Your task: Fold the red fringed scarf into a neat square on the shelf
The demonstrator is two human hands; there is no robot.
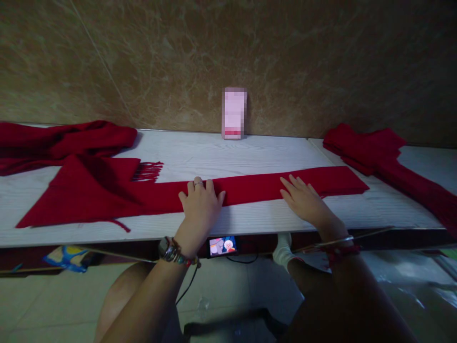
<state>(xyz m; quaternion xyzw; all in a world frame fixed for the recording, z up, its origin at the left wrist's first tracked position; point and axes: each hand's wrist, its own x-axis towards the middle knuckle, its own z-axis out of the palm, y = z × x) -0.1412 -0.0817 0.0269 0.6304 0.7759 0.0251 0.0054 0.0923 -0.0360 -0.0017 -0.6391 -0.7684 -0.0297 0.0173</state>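
Resting with the left hand on top of the red scarf, partway along its long folded strip, fingers spread and bent, thumb held out, gripping nothing. Touching the same strip farther right with the right hand, palm down, fingers outstretched and slightly parted, likewise without a grip. Stretched lengthwise along the white table, directly under the fingers of both hands; running on rightward to an angled end, and leftward to a slanting fold with fringe poking out. Behind that fold, a red bundle; just beside the right end, another red cloth. Against the wall, well apart from both hands, a pixelated pink object.
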